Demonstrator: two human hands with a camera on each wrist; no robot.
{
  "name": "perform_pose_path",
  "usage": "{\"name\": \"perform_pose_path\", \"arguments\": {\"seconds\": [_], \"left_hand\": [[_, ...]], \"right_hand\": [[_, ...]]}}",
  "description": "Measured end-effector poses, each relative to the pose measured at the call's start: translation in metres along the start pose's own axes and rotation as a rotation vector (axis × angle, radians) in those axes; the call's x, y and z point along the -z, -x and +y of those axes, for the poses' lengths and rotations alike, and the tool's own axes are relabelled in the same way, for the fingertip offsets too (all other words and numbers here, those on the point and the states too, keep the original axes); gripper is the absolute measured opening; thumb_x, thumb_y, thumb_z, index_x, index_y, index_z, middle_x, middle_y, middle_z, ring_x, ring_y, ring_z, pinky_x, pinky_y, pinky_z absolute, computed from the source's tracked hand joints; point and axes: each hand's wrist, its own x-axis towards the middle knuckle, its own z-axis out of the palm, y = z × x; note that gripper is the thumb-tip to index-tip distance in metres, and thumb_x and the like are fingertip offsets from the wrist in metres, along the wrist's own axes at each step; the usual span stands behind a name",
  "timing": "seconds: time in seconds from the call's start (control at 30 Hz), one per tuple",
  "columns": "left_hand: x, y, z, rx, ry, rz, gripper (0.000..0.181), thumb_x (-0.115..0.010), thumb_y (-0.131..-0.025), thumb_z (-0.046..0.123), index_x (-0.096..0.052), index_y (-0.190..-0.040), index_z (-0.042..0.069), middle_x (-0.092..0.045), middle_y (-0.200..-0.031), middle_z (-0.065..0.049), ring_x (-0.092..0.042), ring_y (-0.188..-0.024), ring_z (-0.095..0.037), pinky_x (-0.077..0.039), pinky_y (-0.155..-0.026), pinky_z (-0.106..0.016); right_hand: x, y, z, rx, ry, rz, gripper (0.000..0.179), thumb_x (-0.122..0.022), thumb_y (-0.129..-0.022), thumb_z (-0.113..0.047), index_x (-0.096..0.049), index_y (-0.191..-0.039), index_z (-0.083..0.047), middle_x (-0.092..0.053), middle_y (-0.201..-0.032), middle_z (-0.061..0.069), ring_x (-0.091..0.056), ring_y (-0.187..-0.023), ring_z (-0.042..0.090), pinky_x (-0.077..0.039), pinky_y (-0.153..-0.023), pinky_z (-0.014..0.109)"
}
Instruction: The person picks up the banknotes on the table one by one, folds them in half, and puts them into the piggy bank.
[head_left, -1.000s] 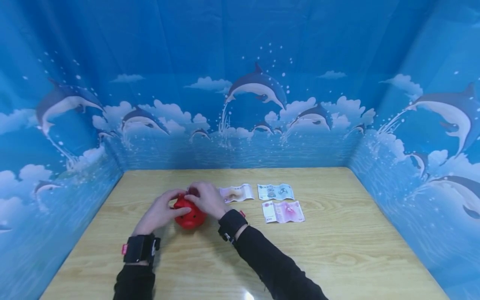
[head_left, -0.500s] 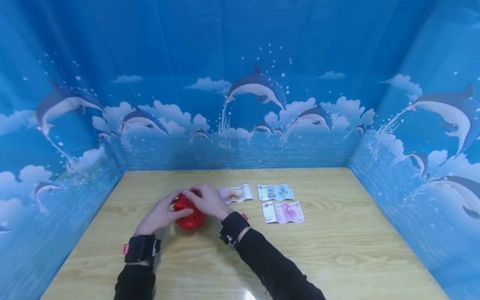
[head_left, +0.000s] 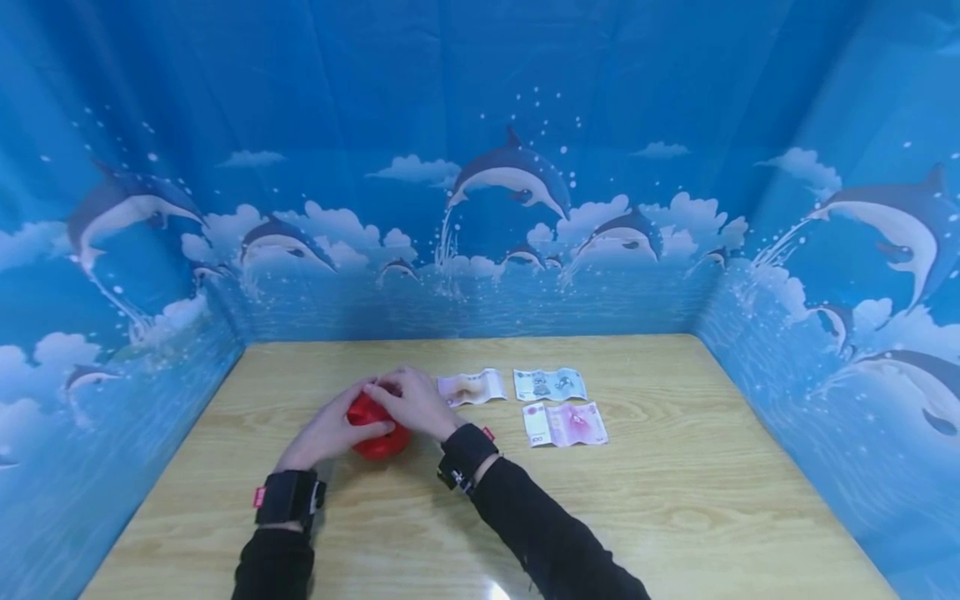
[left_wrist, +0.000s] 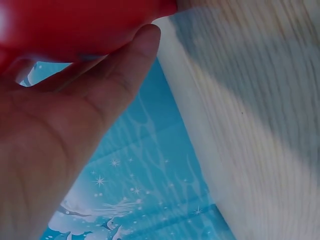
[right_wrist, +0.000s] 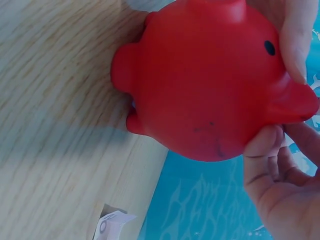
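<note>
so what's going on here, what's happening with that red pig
A person is handling a red pig toward the left side of the table. The left grip holds its side, thumb across the front, and the right grip is on its top, by an ear. To the right lie three notes, none held: a purplish note, a blue-green note and a pink note.
</note>
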Motion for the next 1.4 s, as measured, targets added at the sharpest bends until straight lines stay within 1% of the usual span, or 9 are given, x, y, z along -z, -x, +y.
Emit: {"name": "perform_pose_path", "arguments": {"seconds": [0.2, 0.4, 0.53, 0.73, 0.87, 1.07, 1.23, 1.4], "left_hand": [[-0.0006, -0.0009, 0.0001, 0.005, 0.0, -0.007, 0.1, -0.074, -0.075, 0.063, -0.026, -0.155, 0.026, -0.041, -0.152, -0.011, -0.043, -0.133, -0.036, -0.045, -0.103, -0.057], [0.0, -0.0006, 0.0006, 0.032, 0.025, -0.018, 0.103, -0.075, -0.074, 0.063, -0.024, -0.156, 0.026, -0.038, -0.153, -0.011, -0.041, -0.135, -0.037, -0.044, -0.103, -0.058], [-0.0003, -0.0003, 0.0002, 0.035, 0.037, -0.021, 0.103, -0.075, -0.074, 0.063, -0.024, -0.156, 0.026, -0.038, -0.154, -0.012, -0.041, -0.135, -0.037, -0.043, -0.103, -0.058], [-0.0005, -0.0006, 0.0002, 0.031, 0.046, -0.017, 0.101, -0.076, -0.074, 0.062, -0.025, -0.155, 0.028, -0.039, -0.153, -0.01, -0.041, -0.134, -0.036, -0.045, -0.102, -0.057], [-0.0003, -0.0002, 0.001, 0.025, 0.056, -0.021, 0.098, -0.076, -0.075, 0.061, -0.027, -0.154, 0.029, -0.041, -0.152, -0.01, -0.042, -0.133, -0.036, -0.046, -0.102, -0.056], [0.0004, -0.0001, 0.0026, 0.048, 0.064, -0.022, 0.1, -0.076, -0.074, 0.061, -0.026, -0.155, 0.029, -0.039, -0.153, -0.01, -0.041, -0.134, -0.037, -0.045, -0.102, -0.056], [0.0002, -0.0006, 0.0021, 0.047, 0.07, -0.025, 0.1, -0.076, -0.074, 0.062, -0.026, -0.155, 0.028, -0.039, -0.153, -0.01, -0.041, -0.134, -0.037, -0.045, -0.102, -0.056], [-0.0004, -0.0009, 0.0011, 0.035, 0.072, -0.025, 0.099, -0.076, -0.075, 0.06, -0.027, -0.154, 0.027, -0.041, -0.151, -0.01, -0.043, -0.132, -0.035, -0.046, -0.102, -0.055]], "right_hand": [[-0.0001, -0.001, 0.0004, 0.001, 0.006, -0.004, 0.034, -0.055, -0.098, -0.045, -0.075, -0.11, -0.019, -0.064, -0.093, -0.007, -0.054, -0.085, 0.003, -0.045, -0.067, 0.017], [0.0, -0.0009, 0.0002, 0.007, 0.013, 0.001, 0.034, -0.055, -0.098, -0.045, -0.076, -0.109, -0.019, -0.066, -0.091, -0.008, -0.054, -0.084, 0.003, -0.044, -0.066, 0.017], [-0.0008, -0.0009, 0.0008, 0.006, 0.005, -0.002, 0.035, -0.055, -0.098, -0.045, -0.076, -0.109, -0.019, -0.066, -0.091, -0.008, -0.054, -0.084, 0.003, -0.045, -0.066, 0.017], [-0.0006, -0.0017, 0.0008, -0.001, -0.016, 0.002, 0.033, -0.057, -0.098, -0.043, -0.076, -0.109, -0.018, -0.064, -0.09, -0.007, -0.054, -0.082, 0.003, -0.045, -0.064, 0.018], [0.0015, -0.0011, -0.0004, -0.01, -0.035, -0.018, 0.033, -0.056, -0.098, -0.041, -0.076, -0.108, -0.017, -0.063, -0.088, -0.006, -0.054, -0.08, 0.005, -0.046, -0.061, 0.019], [0.0036, 0.0001, -0.0003, -0.036, -0.055, -0.053, 0.032, -0.056, -0.099, -0.041, -0.076, -0.108, -0.017, -0.061, -0.087, -0.006, -0.053, -0.08, 0.006, -0.045, -0.061, 0.02], [0.0018, -0.0002, -0.0002, -0.027, -0.015, -0.034, 0.031, -0.057, -0.098, -0.039, -0.076, -0.108, -0.018, -0.062, -0.088, -0.007, -0.054, -0.081, 0.005, -0.045, -0.062, 0.019], [0.0, -0.0006, -0.0002, -0.042, 0.009, -0.017, 0.028, -0.058, -0.098, -0.037, -0.076, -0.109, -0.018, -0.062, -0.089, -0.006, -0.053, -0.081, 0.004, -0.045, -0.062, 0.019]]}}
